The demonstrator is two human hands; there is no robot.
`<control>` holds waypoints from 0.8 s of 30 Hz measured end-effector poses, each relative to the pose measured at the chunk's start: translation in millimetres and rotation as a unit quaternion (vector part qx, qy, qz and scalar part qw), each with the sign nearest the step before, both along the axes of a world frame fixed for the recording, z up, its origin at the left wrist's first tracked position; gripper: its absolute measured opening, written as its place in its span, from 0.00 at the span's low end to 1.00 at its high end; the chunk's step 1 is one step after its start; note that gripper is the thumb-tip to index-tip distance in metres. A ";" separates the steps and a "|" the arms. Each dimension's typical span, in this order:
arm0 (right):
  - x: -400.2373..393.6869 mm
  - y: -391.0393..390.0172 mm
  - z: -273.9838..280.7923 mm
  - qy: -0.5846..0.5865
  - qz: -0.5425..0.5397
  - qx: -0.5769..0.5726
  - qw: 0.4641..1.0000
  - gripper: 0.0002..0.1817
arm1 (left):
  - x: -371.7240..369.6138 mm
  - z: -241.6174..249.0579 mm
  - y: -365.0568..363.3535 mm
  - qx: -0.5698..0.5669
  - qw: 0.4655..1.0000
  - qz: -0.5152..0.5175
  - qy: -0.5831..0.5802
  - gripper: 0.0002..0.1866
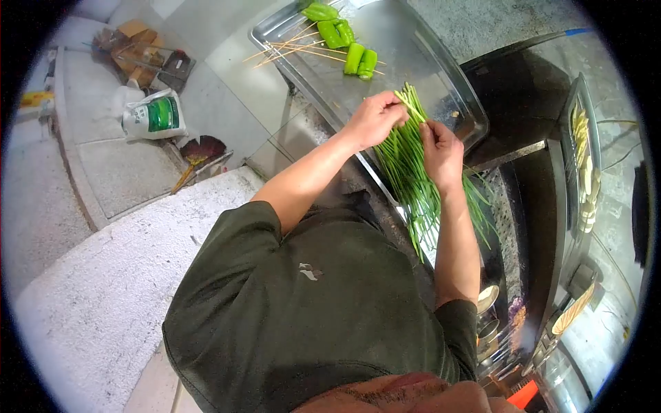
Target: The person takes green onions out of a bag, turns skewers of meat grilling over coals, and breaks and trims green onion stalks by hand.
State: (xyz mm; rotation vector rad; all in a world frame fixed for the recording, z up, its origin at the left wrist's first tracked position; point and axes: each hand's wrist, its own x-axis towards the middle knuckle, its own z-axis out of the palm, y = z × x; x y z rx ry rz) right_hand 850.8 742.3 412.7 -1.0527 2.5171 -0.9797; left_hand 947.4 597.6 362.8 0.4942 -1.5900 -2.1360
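A long bundle of green chives (403, 162) lies across the near edge of the metal tray (441, 62), its leafy ends hanging toward me. My left hand (377, 120) is closed in a pinch at the pale stem ends. On the other side, my right hand (443, 148) grips a few stems between thumb and fingers near the same ends. Farther up the tray, pieces of green pepper (336, 33) sit on and beside several thin wooden skewers (292, 47). A whole-looking green pepper (319, 12) rests at the tray's far edge.
At right, a long tray holds skewered pale food (584, 165). Skewers and utensils (489, 337) stand close to my right elbow. On the floor to the left are a white and green bag (155, 115), a broom (200, 153) and cardboard scraps (131, 51).
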 end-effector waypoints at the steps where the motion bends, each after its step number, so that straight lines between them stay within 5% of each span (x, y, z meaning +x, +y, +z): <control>1: -1.0 1.6 4.0 0.017 0.009 -0.007 1.000 0.14 | 2.2 3.8 -1.2 0.098 0.994 -0.019 0.036 0.05; 4: -5.6 7.8 9.8 0.034 0.011 -0.011 0.999 0.14 | 13.5 19.8 -4.3 0.299 0.951 0.066 0.050 0.03; 6: -10.0 13.1 5.8 -0.003 -0.023 0.004 1.000 0.14 | 24.3 17.9 -20.1 0.316 0.932 0.159 0.076 0.02; 11: -10.0 15.1 6.8 -0.293 0.012 -0.031 0.955 0.14 | 52.5 14.9 -27.7 0.233 0.963 0.136 0.008 0.05; 18: 7.0 -5.9 14.2 -0.402 0.079 0.026 0.912 0.14 | 51.7 10.3 19.0 0.074 0.989 0.107 -0.064 0.09; 21: -22.7 1.3 -9.0 -0.180 0.081 0.081 0.977 0.16 | 91.4 9.3 9.5 0.041 0.973 0.165 -0.154 0.12; 23: -55.7 6.2 -26.2 -0.051 0.049 0.103 0.992 0.20 | 141.2 -19.8 -3.1 -0.052 0.949 0.189 -0.245 0.16; 24: -65.0 4.8 -25.4 0.038 0.042 0.113 0.992 0.20 | 162.7 -58.4 -3.9 -0.194 0.920 0.289 -0.180 0.18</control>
